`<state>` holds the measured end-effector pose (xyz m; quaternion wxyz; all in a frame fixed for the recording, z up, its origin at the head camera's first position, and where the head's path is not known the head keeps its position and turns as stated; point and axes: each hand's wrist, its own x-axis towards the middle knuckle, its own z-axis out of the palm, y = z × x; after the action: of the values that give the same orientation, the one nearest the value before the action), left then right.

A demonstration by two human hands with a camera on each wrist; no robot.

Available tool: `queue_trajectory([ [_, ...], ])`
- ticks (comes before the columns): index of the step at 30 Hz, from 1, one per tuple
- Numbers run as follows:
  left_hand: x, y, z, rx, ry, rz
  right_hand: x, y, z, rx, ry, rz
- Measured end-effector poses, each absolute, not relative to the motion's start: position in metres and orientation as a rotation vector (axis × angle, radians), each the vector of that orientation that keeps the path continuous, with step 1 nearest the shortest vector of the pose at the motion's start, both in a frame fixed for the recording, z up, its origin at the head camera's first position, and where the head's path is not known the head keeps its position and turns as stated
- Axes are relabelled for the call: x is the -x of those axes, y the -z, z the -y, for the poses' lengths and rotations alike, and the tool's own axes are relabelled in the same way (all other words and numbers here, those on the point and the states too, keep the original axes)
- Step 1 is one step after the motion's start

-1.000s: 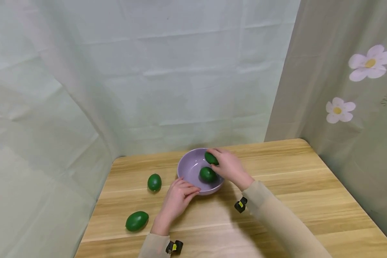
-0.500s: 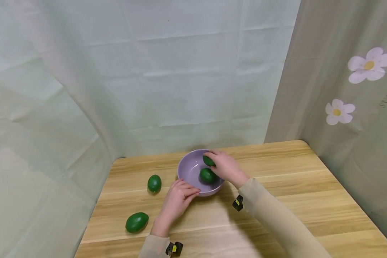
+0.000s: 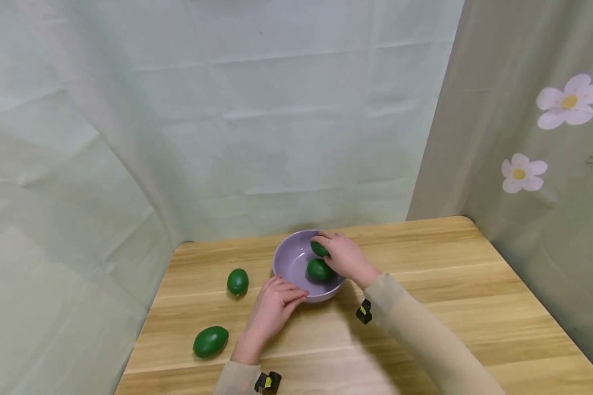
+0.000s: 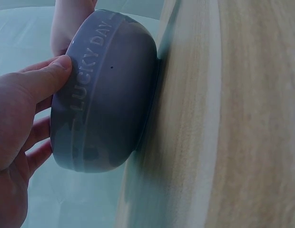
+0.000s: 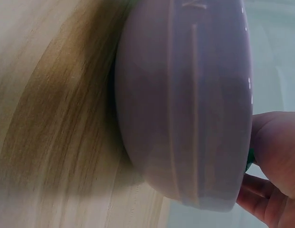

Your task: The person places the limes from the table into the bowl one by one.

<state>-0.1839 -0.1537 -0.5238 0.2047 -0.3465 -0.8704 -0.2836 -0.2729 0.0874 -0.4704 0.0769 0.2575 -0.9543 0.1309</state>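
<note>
A purple bowl (image 3: 287,259) stands upright near the back of the wooden table. My left hand (image 3: 272,305) pinches its near-left rim; in the left wrist view the thumb (image 4: 61,65) lies on the outer wall, which bears raised letters reading "LUCKY DAY". Over the bowl's far-right side, my right hand (image 3: 347,255) holds a green lime (image 3: 318,249) low inside the rim. Another lime (image 3: 318,270) lies in the bowl just in front of it. From the right wrist, the bowl wall (image 5: 185,104) hides most of the held lime, leaving a sliver of green (image 5: 250,157).
To the left of the bowl a lime (image 3: 238,282) rests on the table (image 3: 454,307). A further lime (image 3: 211,342) lies nearer the front left. Pale curtains (image 3: 296,120) hang close behind the table's back edge and along both sides.
My right hand has shifted slightly left and lower with the lime, staying over the bowl. My left hand keeps its place on the rim, and the other limes have not moved.
</note>
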Motion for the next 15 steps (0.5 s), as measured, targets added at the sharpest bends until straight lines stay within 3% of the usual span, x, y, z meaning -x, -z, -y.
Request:
queue_trajectory([
  [15,0.183,0.5225,0.1545,0.944,0.795,2.458,0.278,0.4774,-0.0851,-0.797,-0.331,2.851],
])
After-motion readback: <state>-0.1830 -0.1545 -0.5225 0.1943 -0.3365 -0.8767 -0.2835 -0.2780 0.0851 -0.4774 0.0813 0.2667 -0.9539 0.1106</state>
